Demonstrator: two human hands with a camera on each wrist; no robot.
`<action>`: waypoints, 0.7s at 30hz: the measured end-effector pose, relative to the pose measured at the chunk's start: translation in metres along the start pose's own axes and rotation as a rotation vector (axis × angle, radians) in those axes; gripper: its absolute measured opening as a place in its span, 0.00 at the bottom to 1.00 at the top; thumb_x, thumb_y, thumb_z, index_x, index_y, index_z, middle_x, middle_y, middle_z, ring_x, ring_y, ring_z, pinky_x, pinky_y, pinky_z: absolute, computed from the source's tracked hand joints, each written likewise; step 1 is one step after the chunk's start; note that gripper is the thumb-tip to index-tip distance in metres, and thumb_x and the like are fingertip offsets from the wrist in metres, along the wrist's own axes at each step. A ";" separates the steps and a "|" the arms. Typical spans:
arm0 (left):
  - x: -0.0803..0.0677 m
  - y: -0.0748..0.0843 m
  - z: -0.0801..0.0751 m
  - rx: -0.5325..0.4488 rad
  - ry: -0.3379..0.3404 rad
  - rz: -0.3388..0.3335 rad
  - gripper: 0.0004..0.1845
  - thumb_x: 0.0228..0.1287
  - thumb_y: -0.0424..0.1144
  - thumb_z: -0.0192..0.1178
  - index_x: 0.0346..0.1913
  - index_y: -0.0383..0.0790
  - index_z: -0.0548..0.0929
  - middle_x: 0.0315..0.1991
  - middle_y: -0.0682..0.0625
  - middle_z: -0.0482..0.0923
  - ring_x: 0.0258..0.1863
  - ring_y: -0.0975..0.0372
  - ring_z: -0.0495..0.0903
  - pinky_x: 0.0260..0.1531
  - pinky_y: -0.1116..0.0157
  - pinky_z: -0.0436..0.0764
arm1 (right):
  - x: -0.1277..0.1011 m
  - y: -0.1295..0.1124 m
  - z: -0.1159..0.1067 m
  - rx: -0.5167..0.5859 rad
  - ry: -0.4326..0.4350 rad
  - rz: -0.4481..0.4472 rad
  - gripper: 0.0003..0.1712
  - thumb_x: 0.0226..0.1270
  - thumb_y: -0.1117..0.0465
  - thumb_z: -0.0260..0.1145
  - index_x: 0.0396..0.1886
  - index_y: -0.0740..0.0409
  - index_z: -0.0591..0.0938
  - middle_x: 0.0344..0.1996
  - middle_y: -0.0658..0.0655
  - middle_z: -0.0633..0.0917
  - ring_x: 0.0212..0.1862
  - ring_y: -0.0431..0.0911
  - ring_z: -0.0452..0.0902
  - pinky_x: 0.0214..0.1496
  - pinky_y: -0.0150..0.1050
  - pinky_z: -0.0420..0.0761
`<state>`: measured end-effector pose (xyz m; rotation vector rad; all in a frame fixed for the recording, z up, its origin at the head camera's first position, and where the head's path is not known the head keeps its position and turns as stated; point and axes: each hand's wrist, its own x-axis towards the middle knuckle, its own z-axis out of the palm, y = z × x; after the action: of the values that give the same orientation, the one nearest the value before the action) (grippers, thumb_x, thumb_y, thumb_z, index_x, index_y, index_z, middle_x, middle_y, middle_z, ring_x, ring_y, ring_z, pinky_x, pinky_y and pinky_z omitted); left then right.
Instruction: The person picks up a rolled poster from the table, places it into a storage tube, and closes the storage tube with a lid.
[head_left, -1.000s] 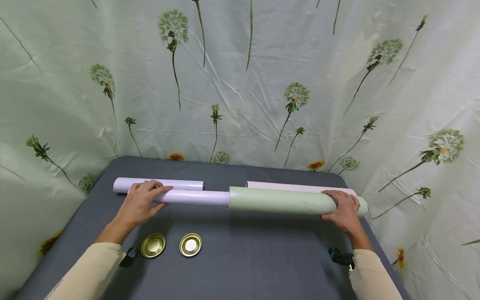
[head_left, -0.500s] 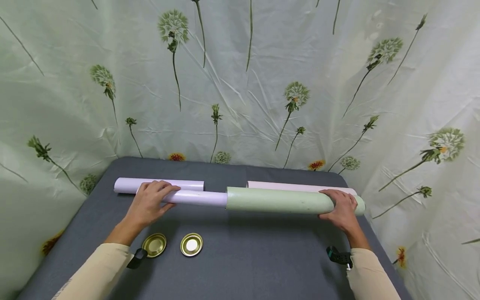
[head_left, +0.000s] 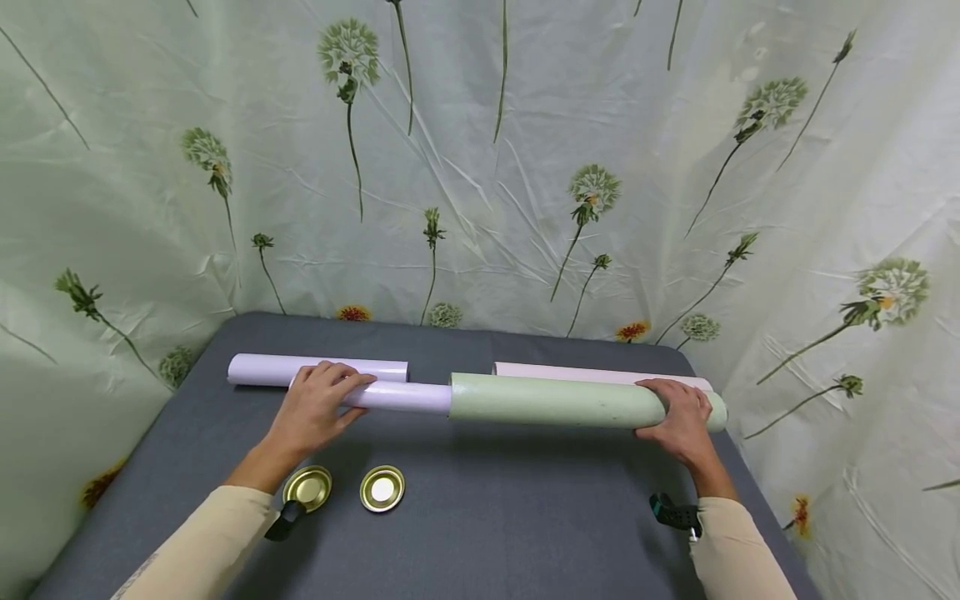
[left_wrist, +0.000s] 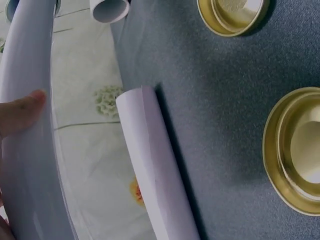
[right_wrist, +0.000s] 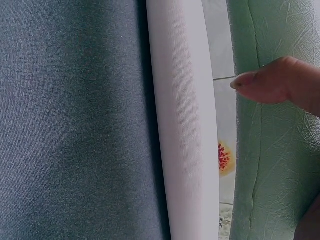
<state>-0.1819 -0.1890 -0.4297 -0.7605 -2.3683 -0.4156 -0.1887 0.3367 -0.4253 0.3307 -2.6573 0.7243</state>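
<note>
- Sitting at far left near the back of the grey table (head_left: 480,533): a spare lilac tube (head_left: 270,369), loose, nothing touching it, lying along the curtain (head_left: 480,167) side.
- Wrapping round the thin lilac tube (head_left: 401,397): left hand (head_left: 315,410), fingers curled over the top, thumb showing against it in the left wrist view. Tube hovering just above the table, running left to right.
- Lying just in front of that hand: two gold lids (head_left: 307,487) (head_left: 382,488), open side up, side by side, apart from the tubes.
- Poking into the left mouth of the fat green tube (head_left: 555,402): the lilac one's right end, so the pair reading as one long bar across the middle of the table.
- Gripping the green tube near its right end: right hand (head_left: 678,421), fingers over the top, fingertip pressing the textured skin in the right wrist view.
- Resting right behind the green one: a pale pink tube (head_left: 592,373), close alongside, can't tell if touching.
- Probably handling light and hollow, fairly stiff; lilac looking glossy and slippery, green leathery and grippier. Holding near the outer ends looks sensible, squeezing gently to avoid denting.
- Looking tight at the right, green tip nearly at the table edge; plenty of bare surface in front.
</note>
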 end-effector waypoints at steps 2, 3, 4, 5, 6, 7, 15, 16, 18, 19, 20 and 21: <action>0.001 0.001 0.001 0.002 -0.004 0.001 0.28 0.32 0.34 0.81 0.45 0.44 0.85 0.37 0.46 0.79 0.39 0.49 0.77 0.39 0.47 0.72 | 0.000 0.000 0.001 0.000 0.004 -0.004 0.42 0.22 0.73 0.82 0.50 0.65 0.80 0.50 0.71 0.79 0.54 0.66 0.65 0.58 0.67 0.46; 0.001 0.002 0.001 0.005 -0.007 0.002 0.28 0.32 0.34 0.81 0.45 0.44 0.85 0.37 0.46 0.79 0.39 0.49 0.77 0.39 0.47 0.72 | 0.000 -0.001 0.001 0.001 0.005 -0.007 0.42 0.22 0.73 0.82 0.50 0.65 0.80 0.49 0.71 0.80 0.54 0.66 0.66 0.58 0.67 0.46; 0.002 0.002 0.002 0.008 -0.011 0.003 0.28 0.33 0.34 0.80 0.45 0.44 0.85 0.37 0.46 0.79 0.39 0.49 0.77 0.38 0.47 0.73 | 0.001 -0.001 0.001 0.001 0.007 -0.011 0.42 0.22 0.73 0.82 0.50 0.65 0.80 0.49 0.70 0.80 0.54 0.66 0.66 0.58 0.67 0.47; 0.002 0.003 0.002 0.011 -0.014 0.005 0.28 0.33 0.35 0.80 0.45 0.44 0.85 0.37 0.46 0.79 0.39 0.49 0.77 0.38 0.47 0.73 | 0.001 -0.002 0.002 0.003 0.008 -0.012 0.42 0.22 0.73 0.82 0.50 0.64 0.80 0.49 0.70 0.80 0.54 0.66 0.66 0.58 0.67 0.46; 0.003 0.004 0.002 0.013 -0.018 0.005 0.28 0.34 0.35 0.80 0.45 0.44 0.85 0.37 0.46 0.79 0.39 0.49 0.77 0.38 0.47 0.73 | 0.001 -0.002 0.002 0.004 0.009 -0.013 0.42 0.22 0.73 0.82 0.50 0.64 0.80 0.49 0.70 0.80 0.54 0.66 0.65 0.58 0.67 0.46; 0.003 0.004 0.003 0.015 -0.022 0.006 0.28 0.34 0.35 0.80 0.46 0.44 0.85 0.37 0.46 0.79 0.39 0.49 0.77 0.38 0.47 0.73 | 0.002 -0.002 0.002 0.004 0.010 -0.014 0.42 0.22 0.73 0.82 0.50 0.64 0.80 0.49 0.70 0.79 0.54 0.66 0.65 0.58 0.67 0.47; 0.006 0.009 0.003 0.029 -0.041 -0.009 0.27 0.36 0.37 0.80 0.46 0.45 0.85 0.38 0.47 0.79 0.40 0.49 0.77 0.40 0.47 0.73 | 0.007 -0.006 0.006 -0.002 -0.002 -0.027 0.42 0.23 0.72 0.82 0.50 0.63 0.80 0.50 0.69 0.79 0.54 0.66 0.65 0.58 0.66 0.47; 0.006 0.009 0.004 0.028 -0.039 -0.011 0.27 0.35 0.36 0.80 0.46 0.45 0.85 0.38 0.47 0.78 0.40 0.49 0.77 0.40 0.47 0.73 | 0.008 -0.007 0.007 -0.003 -0.002 -0.030 0.42 0.23 0.72 0.82 0.50 0.63 0.80 0.50 0.69 0.79 0.54 0.66 0.65 0.58 0.66 0.47; 0.006 0.010 0.005 0.019 -0.030 -0.010 0.27 0.35 0.36 0.80 0.45 0.45 0.85 0.37 0.47 0.78 0.39 0.49 0.77 0.39 0.47 0.73 | 0.009 -0.008 0.008 0.000 -0.006 -0.028 0.42 0.23 0.73 0.82 0.50 0.64 0.80 0.50 0.69 0.79 0.54 0.66 0.65 0.58 0.66 0.47; 0.007 0.010 0.006 0.016 -0.025 -0.007 0.27 0.35 0.36 0.80 0.45 0.45 0.85 0.37 0.47 0.77 0.39 0.49 0.76 0.39 0.47 0.73 | 0.008 -0.009 0.009 0.002 -0.005 -0.027 0.42 0.23 0.73 0.82 0.50 0.64 0.80 0.50 0.70 0.79 0.54 0.66 0.65 0.58 0.66 0.47; 0.007 0.011 0.008 0.011 -0.020 -0.003 0.27 0.35 0.35 0.80 0.45 0.45 0.85 0.37 0.47 0.77 0.39 0.49 0.76 0.39 0.47 0.73 | 0.008 -0.009 0.009 0.000 -0.002 -0.026 0.42 0.22 0.73 0.82 0.50 0.64 0.80 0.50 0.70 0.79 0.54 0.66 0.65 0.58 0.66 0.47; 0.008 0.012 0.009 0.007 -0.014 0.001 0.27 0.34 0.35 0.80 0.45 0.45 0.85 0.37 0.47 0.76 0.38 0.49 0.76 0.39 0.48 0.73 | 0.007 -0.009 0.009 0.001 0.002 -0.025 0.42 0.22 0.73 0.82 0.49 0.64 0.80 0.49 0.70 0.79 0.54 0.66 0.65 0.58 0.66 0.47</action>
<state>-0.1837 -0.1724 -0.4304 -0.7637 -2.3810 -0.4023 -0.1947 0.3232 -0.4253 0.3623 -2.6461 0.7175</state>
